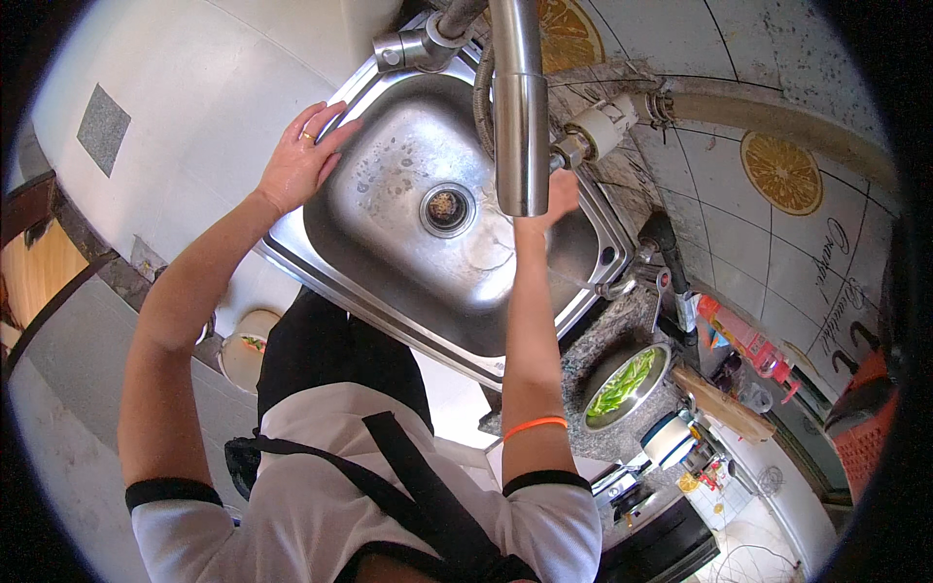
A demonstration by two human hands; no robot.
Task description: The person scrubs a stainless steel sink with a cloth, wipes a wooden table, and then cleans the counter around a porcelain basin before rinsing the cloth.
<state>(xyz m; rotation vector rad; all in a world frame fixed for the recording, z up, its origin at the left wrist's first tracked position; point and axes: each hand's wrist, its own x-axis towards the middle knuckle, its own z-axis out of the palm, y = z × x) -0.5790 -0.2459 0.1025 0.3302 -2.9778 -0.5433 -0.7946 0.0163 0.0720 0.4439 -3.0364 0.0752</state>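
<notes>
A stainless steel sink lies in front of me, wet inside, with bits of food waste in its round drain. My left hand rests on the sink's left rim, fingers stretched out and a ring on one of them. Across the basin reaches my right hand, partly behind the thick metal spout. Its fingers look curled near a metal valve fitting; whatever they hold is hidden. From a small tap at the right rim, a thin stream of water seems to run into the basin.
Right of the sink, a metal bowl of cut green vegetables stands on the stone counter. Beyond it are a wooden board and a pink bottle. A thick pipe runs along the tiled wall. A bucket stands lower left.
</notes>
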